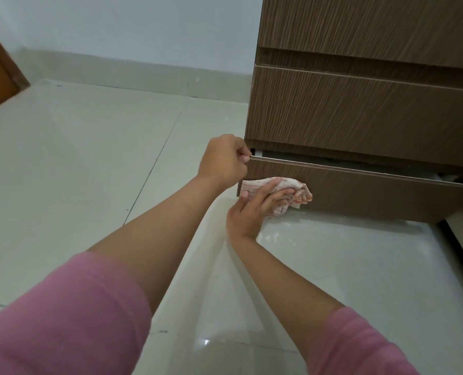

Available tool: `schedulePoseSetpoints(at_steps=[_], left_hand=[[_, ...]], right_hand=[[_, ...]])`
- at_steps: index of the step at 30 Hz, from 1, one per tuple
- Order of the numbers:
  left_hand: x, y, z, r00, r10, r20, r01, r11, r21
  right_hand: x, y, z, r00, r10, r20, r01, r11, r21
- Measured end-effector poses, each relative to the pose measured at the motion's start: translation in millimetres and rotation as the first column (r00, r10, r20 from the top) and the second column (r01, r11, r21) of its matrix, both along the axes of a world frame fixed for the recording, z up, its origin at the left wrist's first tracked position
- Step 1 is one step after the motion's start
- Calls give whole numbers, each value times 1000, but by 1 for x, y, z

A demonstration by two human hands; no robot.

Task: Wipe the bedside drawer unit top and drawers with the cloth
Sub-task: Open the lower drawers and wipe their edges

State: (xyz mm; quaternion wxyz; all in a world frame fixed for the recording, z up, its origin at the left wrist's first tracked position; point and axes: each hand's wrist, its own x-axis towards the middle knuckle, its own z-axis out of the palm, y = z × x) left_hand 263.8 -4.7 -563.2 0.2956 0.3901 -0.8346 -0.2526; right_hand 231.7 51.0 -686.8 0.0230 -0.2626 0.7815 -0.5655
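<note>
Both hands on the brown wood-grain bedside drawer unit (360, 109). Left hand (225, 161) pinches the slightly open bottom drawer's (373, 190) top-left edge. Right hand (254, 209) presses the crumpled white red-striped cloth (300, 194) against that drawer's front.

The head camera looks forward and down (low, close in) at the drawer unit (360, 112) and floor (89, 158).

The left hand (223, 161) grips the top left corner of the bottom drawer (360, 189), which stands slightly pulled out from the drawer unit (360, 104). The right hand (254, 209) presses a crumpled striped cloth (292, 194) against the drawer front, just above the tiled floor (89, 158).
</note>
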Motion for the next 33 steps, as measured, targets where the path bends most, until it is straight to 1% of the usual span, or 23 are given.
schedulePoseSetpoints(at_steps=[2, 5, 9, 13, 21, 27, 30, 33], left_hand=[[-1, 0, 1, 1000, 14, 3, -14, 1000, 9], [-1, 0, 1, 1000, 21, 17, -21, 1000, 21], [-1, 2, 4, 999, 16, 35, -16, 1000, 17], [-2, 2, 7, 998, 14, 58, -15, 1000, 6], [-9, 3, 4, 991, 128, 41, -128, 992, 9], [-17, 3, -1, 981, 189, -53, -186, 981, 53], [-20, 2, -4, 971, 219, -100, -210, 973, 94], [-24, 1, -7, 963, 241, -124, -228, 968, 105]], right_hand=[[-11, 8, -7, 1000, 10, -28, -9, 999, 31], [-36, 21, -7, 999, -41, -34, 43, 998, 38], [-72, 42, 8, 992, -118, -49, 120, 992, 46], [-102, 62, 30, 987, -140, -83, 145, 988, 51], [-147, 83, 55, 982, -166, -94, 174, 980, 92], [-156, 84, 61, 986, -150, -79, 157, 983, 97], [-157, 80, 62, 985, -156, -72, 160, 985, 65], [-159, 77, 62, 985, -160, -61, 162, 987, 25]])
